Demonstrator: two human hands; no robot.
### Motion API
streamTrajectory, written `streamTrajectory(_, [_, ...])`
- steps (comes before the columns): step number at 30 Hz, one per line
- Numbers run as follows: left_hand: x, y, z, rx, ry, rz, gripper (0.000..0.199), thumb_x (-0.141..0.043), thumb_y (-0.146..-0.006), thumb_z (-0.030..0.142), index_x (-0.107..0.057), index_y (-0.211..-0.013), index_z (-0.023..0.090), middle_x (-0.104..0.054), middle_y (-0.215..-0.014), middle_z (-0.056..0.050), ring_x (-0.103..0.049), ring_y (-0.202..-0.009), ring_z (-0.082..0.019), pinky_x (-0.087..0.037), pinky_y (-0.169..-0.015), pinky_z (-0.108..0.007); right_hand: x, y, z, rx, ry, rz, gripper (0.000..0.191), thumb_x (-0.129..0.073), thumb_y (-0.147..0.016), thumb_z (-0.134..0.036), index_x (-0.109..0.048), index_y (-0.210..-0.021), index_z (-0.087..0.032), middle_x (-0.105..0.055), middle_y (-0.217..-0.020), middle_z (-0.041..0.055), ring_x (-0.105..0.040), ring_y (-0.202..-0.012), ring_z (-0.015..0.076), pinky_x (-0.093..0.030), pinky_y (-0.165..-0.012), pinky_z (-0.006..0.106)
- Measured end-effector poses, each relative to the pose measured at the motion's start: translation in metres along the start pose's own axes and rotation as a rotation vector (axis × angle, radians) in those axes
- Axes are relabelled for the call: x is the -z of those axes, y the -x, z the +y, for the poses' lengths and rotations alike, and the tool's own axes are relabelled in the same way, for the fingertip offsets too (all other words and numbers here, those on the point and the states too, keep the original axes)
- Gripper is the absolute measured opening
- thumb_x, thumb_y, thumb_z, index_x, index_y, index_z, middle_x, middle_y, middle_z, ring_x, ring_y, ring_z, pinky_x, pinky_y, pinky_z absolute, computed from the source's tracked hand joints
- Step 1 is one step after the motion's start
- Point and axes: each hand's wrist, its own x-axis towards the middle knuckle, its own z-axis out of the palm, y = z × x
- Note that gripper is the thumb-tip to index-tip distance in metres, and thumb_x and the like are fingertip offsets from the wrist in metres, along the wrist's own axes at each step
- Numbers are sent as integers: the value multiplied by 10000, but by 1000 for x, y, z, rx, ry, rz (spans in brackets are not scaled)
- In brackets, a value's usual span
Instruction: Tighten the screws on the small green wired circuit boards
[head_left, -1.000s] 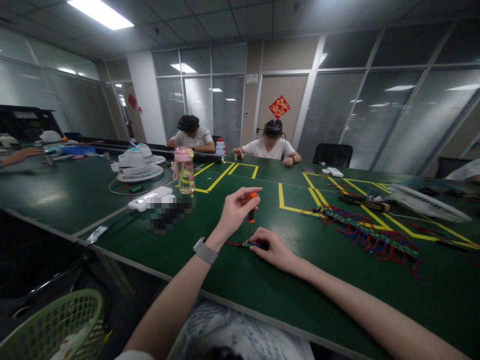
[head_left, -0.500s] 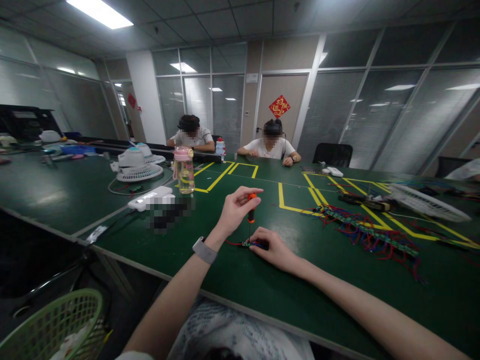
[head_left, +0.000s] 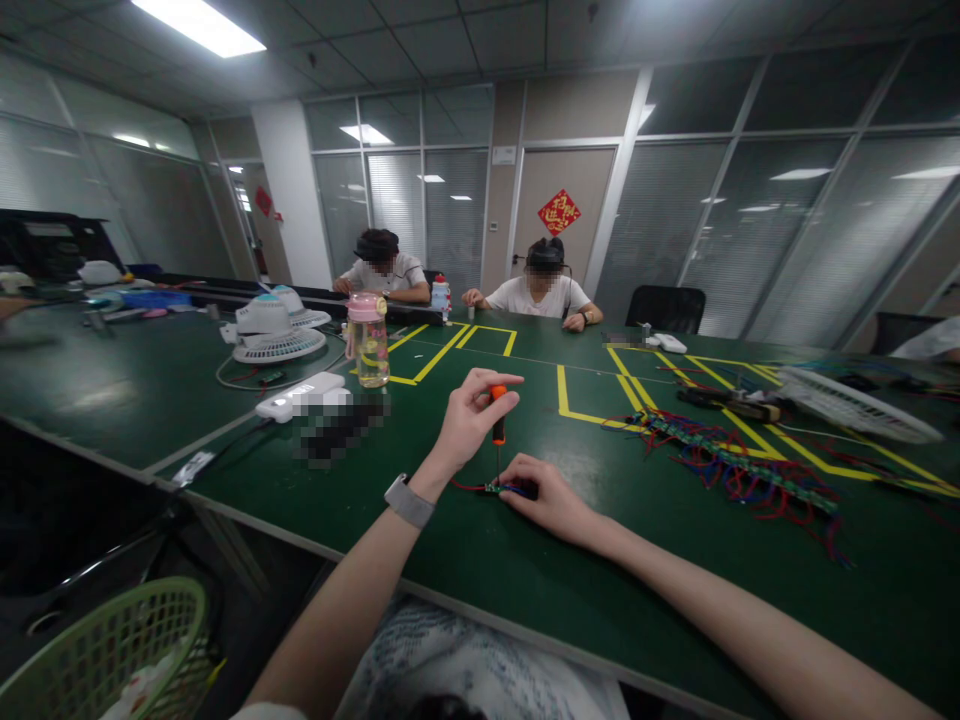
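Note:
In the head view, my left hand is closed around the orange-and-black handle of a screwdriver. The screwdriver stands upright, its thin shaft reaching down to a small green circuit board on the table. Red wire trails from the board's left end and blue wire runs under my right fingers. My right hand rests on the table, its fingertips pinching the board's right end. Exactly where the tip meets the board is too small to make out.
A long row of wired circuit boards lies to the right, near a white fan grille. On the left are a pink water bottle, a white power strip and fan parts. Two people sit across the green table.
The screwdriver's handle has shifted slightly left, with my left fingers moving a little around it. My right hand and the circuit board stay put. A person opposite has moved a hand outward.

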Motion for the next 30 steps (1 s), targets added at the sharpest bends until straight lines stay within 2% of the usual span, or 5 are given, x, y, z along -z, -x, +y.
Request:
streamTrajectory(5, [-3,0,0,113,283,-109,368,-472,-881,344,-592,-1188,179,-574,-1201,-112,-613,-956,-214,-539,-757,-331,0,0,0,-1,4,6,104,-610,-778,-137,-676,-855,-165,-593,-828,33,-562,-740,139,-468,-682,264])
streamTrajectory(10, [-2,1,1,68,53,-25,334,-637,-787,335,-660,-1077,170,-657,-959,-65,-620,-815,-156,-517,-723,-271,-1,0,0,7,11,9,99,-609,-777,-130,-672,-846,-160,-594,-821,33,-561,-736,138,-461,-676,261])
streamTrajectory(15, [-1,-1,-1,37,114,-43,313,-493,-876,332,-663,-1093,183,-600,-1201,-92,-556,-1102,-221,-483,-883,-318,-1,0,1,10,11,7,95,-607,-782,-138,-672,-845,-165,-596,-823,31,-561,-736,137,-461,-671,259])
streamTrajectory(22, [-3,2,1,51,79,-45,332,-649,-774,315,-656,-1076,179,-652,-1019,-77,-621,-845,-164,-516,-738,-285,-1,0,0,4,12,6,92,-609,-781,-138,-672,-843,-163,-591,-823,32,-556,-736,139,-461,-674,263])
streamTrajectory(30, [-3,0,1,53,175,-82,313,-505,-864,315,-633,-1125,201,-609,-1180,-88,-602,-1027,-214,-497,-852,-349,-1,0,0,10,8,4,106,-610,-782,-137,-675,-862,-160,-593,-829,35,-562,-744,142,-465,-682,264])
